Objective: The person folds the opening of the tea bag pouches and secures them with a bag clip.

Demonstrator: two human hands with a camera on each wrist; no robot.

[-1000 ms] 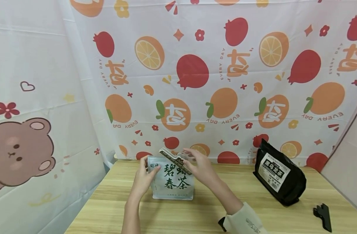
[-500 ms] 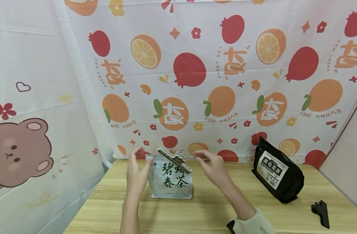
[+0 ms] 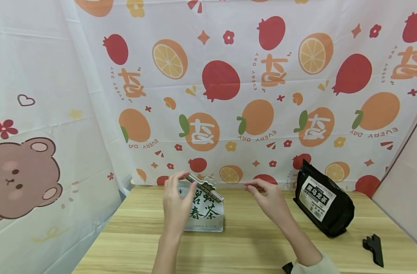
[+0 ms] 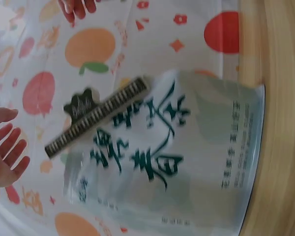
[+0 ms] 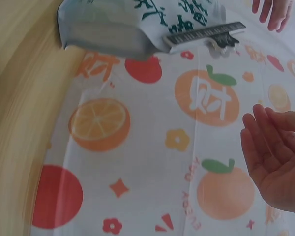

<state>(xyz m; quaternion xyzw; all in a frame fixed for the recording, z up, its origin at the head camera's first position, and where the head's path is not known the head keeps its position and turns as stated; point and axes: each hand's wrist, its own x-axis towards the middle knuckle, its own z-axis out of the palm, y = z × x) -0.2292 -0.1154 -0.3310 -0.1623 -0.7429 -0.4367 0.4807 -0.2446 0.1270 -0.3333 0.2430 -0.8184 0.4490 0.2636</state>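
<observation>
A pale blue-green tea bag point(image 3: 206, 222) with dark green lettering stands upright on the table. A long clip point(image 3: 205, 187) with a scalloped handle sits slanted across its upper right corner; the left wrist view shows the same clip point(image 4: 99, 117) with a ridged dark bar. My left hand point(image 3: 175, 203) is in front of the bag's left side, its fingertips by the clip's upper end in the head view. In the left wrist view those fingers point(image 4: 12, 147) are spread and apart from the clip. To the bag's right, my right hand point(image 3: 271, 199) hovers with loosely bent fingers, holding nothing.
A black tea bag point(image 3: 322, 205) with a white label leans back on the table's right side. Near the right edge lies a black clip point(image 3: 374, 249). Behind the wooden table point(image 3: 249, 232) hangs a fruit-printed cloth point(image 3: 249, 83).
My right hand has let go of the clip and drawn away to the right. My left hand has released the bag's upper left edge and shifted right, in front of it. The clip stays on the bag.
</observation>
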